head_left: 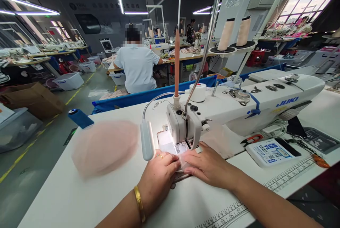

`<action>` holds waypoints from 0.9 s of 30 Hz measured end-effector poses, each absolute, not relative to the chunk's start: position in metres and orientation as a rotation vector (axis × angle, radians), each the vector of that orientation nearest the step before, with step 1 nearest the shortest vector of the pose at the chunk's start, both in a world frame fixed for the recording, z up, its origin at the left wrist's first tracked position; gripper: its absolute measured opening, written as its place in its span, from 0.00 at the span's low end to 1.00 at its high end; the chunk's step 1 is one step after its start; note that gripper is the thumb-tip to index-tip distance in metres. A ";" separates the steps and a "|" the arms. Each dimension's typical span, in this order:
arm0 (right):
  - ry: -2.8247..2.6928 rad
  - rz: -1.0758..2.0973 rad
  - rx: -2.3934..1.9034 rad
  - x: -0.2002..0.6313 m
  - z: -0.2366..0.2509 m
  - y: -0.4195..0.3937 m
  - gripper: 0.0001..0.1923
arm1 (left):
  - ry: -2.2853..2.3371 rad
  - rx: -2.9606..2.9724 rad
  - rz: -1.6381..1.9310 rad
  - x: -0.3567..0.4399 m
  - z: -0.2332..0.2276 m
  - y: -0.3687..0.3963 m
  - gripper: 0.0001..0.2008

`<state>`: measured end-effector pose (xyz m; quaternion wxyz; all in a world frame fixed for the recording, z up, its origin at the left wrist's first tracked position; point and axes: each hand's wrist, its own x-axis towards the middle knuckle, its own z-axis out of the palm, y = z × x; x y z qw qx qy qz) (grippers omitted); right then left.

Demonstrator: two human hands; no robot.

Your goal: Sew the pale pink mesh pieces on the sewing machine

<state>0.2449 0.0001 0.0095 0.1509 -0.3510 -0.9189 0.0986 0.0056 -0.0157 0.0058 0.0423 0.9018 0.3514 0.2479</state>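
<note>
My left hand [158, 178] and my right hand [209, 166] rest side by side on the white table, both pressing a small pale pink fabric piece [183, 162] just in front of the needle of a white JUKI sewing machine [239, 106]. Fingers of both hands curl onto the fabric. A gold bangle sits on my left wrist. A small lamp [147, 144] on a flexible neck lights the needle plate. To the left lies a pile of pink fabric pieces [105, 146], blurred.
A blue thread cone [79, 117] lies at the table's left edge. A control panel [269, 152], red snips [252, 138] and scissors [318, 160] lie on the right. Two thread cones [235, 31] stand behind the machine. Ahead, a person in a light shirt [137, 66] sits facing away.
</note>
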 end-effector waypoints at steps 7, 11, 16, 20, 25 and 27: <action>-2.602 0.242 -0.984 0.244 0.007 -0.002 0.08 | 1.038 2.832 0.815 0.005 0.007 -0.015 0.13; -2.625 0.253 -0.941 0.244 0.004 -0.005 0.11 | 0.947 2.816 0.835 0.005 0.006 -0.019 0.14; -2.622 0.275 -0.951 0.242 0.006 -0.004 0.13 | 0.933 2.803 0.841 0.004 0.007 -0.017 0.13; -2.623 0.266 -0.982 0.241 0.007 -0.003 0.14 | 0.942 2.815 0.873 0.003 0.005 -0.014 0.13; -2.596 0.194 -1.038 0.240 0.001 -0.002 0.14 | 0.995 2.834 0.826 -0.002 -0.002 -0.009 0.13; -2.583 0.166 -1.080 0.240 -0.001 -0.001 0.14 | 1.023 2.835 0.785 -0.002 -0.003 -0.007 0.14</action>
